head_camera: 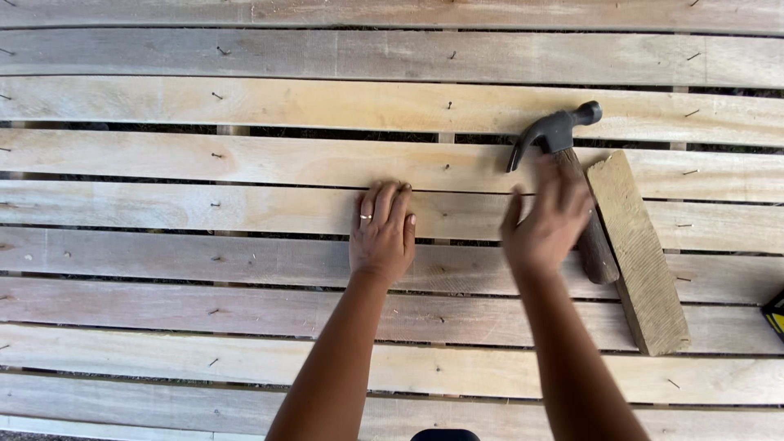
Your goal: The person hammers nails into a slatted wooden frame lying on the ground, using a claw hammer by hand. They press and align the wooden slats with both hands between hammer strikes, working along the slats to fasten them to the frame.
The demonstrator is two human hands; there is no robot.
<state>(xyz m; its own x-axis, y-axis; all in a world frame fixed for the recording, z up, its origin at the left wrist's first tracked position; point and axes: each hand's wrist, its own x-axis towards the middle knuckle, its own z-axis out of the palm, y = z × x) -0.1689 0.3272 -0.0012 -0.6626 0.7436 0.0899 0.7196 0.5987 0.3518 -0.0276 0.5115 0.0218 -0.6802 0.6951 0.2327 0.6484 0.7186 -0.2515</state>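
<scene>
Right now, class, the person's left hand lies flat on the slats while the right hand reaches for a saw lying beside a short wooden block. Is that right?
Not quite. The tool is a claw hammer, not a saw. The head view shows the left hand flat on the slats and the right hand reaching at the hammer's wooden handle, beside the short wooden block.

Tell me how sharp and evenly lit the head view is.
Head view: soft, even daylight with no glare; the wooden slats and left hand look sharp, the right hand over the hammer is motion-blurred, and the slats bow slightly from lens distortion.
</scene>
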